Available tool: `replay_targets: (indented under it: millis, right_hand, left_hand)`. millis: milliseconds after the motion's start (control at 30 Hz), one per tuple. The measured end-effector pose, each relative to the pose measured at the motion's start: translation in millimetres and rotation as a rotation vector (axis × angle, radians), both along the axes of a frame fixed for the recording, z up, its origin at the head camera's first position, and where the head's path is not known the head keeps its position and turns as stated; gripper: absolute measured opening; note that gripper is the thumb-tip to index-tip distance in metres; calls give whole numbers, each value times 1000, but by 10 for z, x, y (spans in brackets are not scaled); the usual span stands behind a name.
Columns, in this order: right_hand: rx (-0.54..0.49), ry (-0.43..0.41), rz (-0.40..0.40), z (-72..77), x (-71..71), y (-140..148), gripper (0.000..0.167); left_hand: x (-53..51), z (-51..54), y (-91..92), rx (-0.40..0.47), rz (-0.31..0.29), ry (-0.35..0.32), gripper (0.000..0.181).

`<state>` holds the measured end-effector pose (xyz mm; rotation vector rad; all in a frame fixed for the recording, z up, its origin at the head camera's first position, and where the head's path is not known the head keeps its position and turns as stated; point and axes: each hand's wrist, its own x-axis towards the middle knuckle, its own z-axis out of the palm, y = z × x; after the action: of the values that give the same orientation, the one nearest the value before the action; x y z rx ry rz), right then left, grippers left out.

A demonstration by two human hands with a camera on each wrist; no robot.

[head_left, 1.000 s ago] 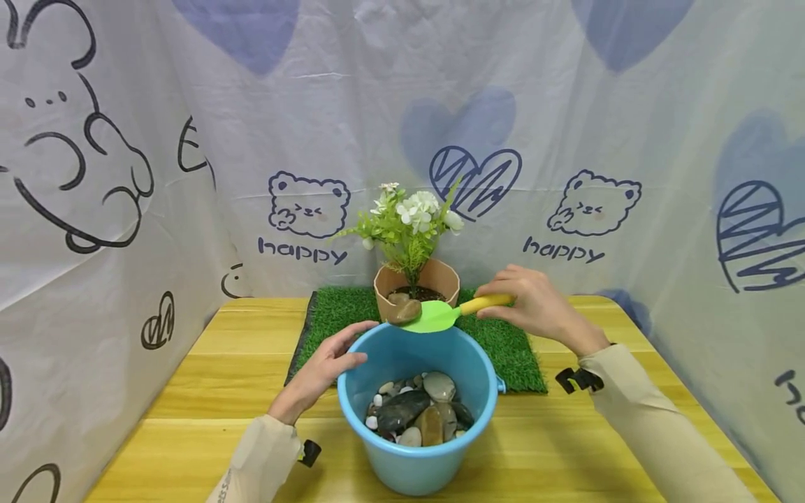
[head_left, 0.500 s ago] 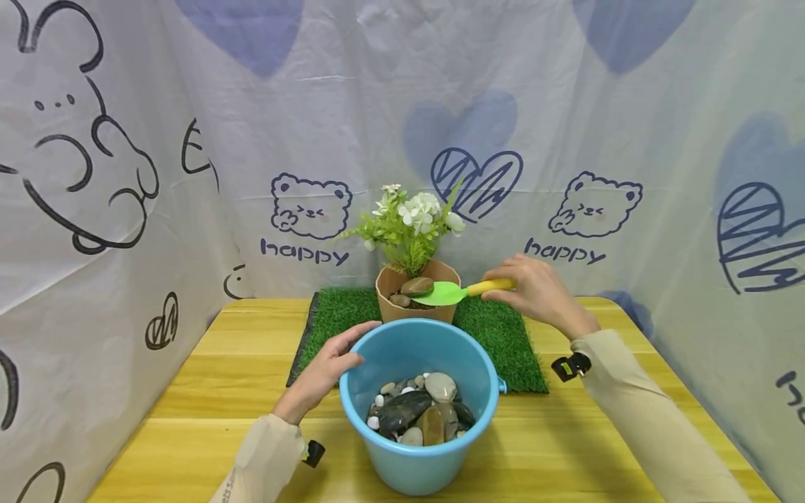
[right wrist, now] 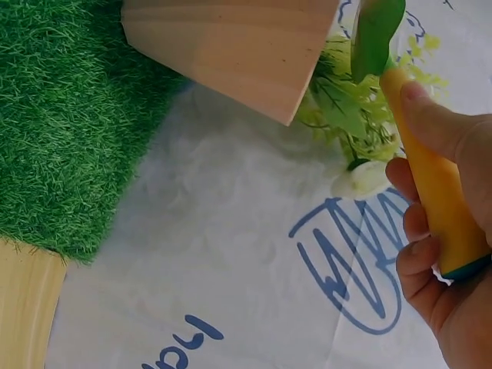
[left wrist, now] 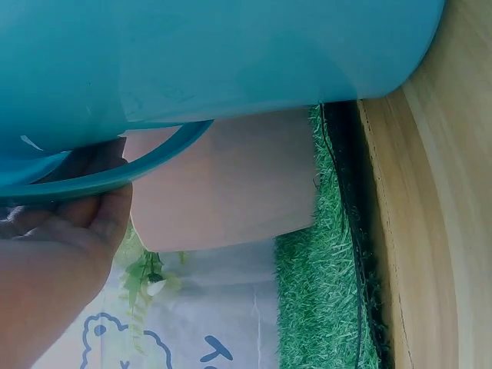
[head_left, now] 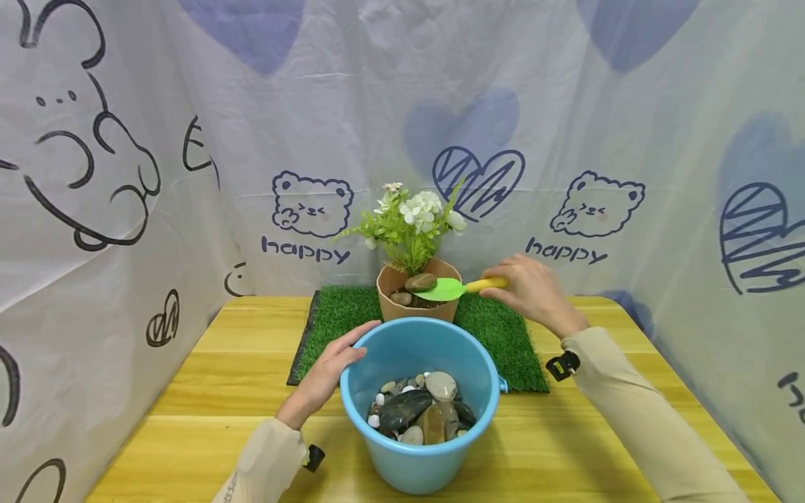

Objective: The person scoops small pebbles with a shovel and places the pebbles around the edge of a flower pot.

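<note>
My right hand (head_left: 531, 290) grips the yellow handle of a small trowel (head_left: 443, 288) with a green blade, its fingers curled round the handle in the right wrist view. The blade reaches over a tan flowerpot (head_left: 417, 314), its tip against a brown stone (head_left: 421, 282). A smaller stone (head_left: 400, 298) lies in the pot below it. My left hand (head_left: 327, 374) holds a light blue bucket (head_left: 420, 468) at its left rim, thumb on the rim. Wet stones (head_left: 405, 411) of several sizes lie in the bucket. In the left wrist view the curved bucket handle (left wrist: 165, 154) passes by the fingers.
White artificial flowers (head_left: 420, 209) with green leaves stand in the pot. Beneath it an artificial grass mat (head_left: 503, 349) covers part of the wooden table (head_left: 207, 391). A printed white curtain (head_left: 377, 84) encloses the back and sides.
My right hand has moved the trowel with the brown stone forward from above the bucket's rim to over the pot. The stone now lies in the pot against the blade. My left hand stays at the rim.
</note>
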<state>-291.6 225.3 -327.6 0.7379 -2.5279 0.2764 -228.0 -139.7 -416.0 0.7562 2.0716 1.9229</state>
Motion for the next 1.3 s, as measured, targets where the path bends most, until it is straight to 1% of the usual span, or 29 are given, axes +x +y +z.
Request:
replay_targets:
  millis: [167,433,600,733,933,1100,1300]
  right_hand:
    - [8,-15,-17,-57,-76,-57,34]
    - [44,-42,-1,-142,-187,-84,33]
    - [61,-41,31,-117,-250,-87,34]
    - [114,-25,60,-58,-338,-114,35]
    - [193,-23,104,11,-435,-225,29]
    - [219,-28,121,-12,-477,-305,27]
    - [220,22,115,-12,-474,-359,27]
  left_hand:
    - [2,-6,-2,-5,-2,-7,54]
    - [9,-11,8,-15,9,6,53]
    - [9,-15,9,-14,12,5,53]
    - [-1,-17,4,-11,14,7,54]
    - [8,-14,-9,-20,28,3,55]
    - [12,-22,0,-7,29,-2,53]
    - [5,-16,16,-2,36,-3,52]
